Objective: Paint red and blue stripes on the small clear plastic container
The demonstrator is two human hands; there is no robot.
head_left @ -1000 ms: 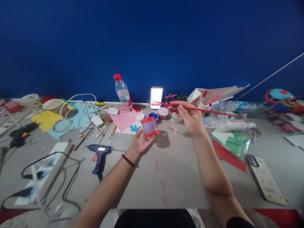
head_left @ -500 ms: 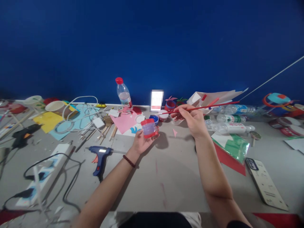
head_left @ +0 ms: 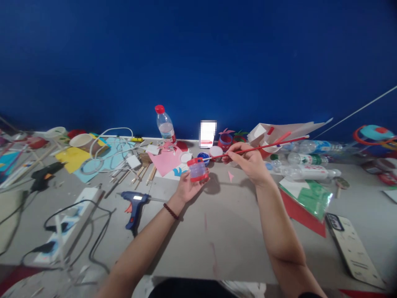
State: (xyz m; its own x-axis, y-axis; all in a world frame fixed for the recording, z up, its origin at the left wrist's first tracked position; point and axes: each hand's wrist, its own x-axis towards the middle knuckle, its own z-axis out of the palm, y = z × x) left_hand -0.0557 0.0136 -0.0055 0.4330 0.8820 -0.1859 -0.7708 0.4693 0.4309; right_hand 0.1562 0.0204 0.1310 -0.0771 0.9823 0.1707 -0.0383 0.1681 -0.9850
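My left hand (head_left: 185,189) grips a short clear plastic cup-like piece (head_left: 197,170), perhaps a cut bottle section, with red paint round its top and bottom edges. It is held tilted above the table. Between the fingertips of my right hand (head_left: 250,164) is a long red paintbrush (head_left: 276,143), its tip at the upper right edge of the plastic piece. Whether the bristles touch it I cannot tell. Just behind stand a small jar of blue paint (head_left: 203,156) and a pale-topped jar (head_left: 216,151). Farther back is a red cup with pink paper leaves (head_left: 225,139).
A clear bottle with a red cap (head_left: 165,125) stands at the back. To the left lie a blue glue gun (head_left: 135,203), a power strip (head_left: 70,223), cables and pink paper (head_left: 163,161). Plastic bottles (head_left: 310,171), green sheets (head_left: 310,196) and a phone (head_left: 353,248) are on the right.
My right hand has lowered the brush, bringing its tip from above the blue paint jar's side down to the plastic piece's edge. The whole view has shifted slightly.
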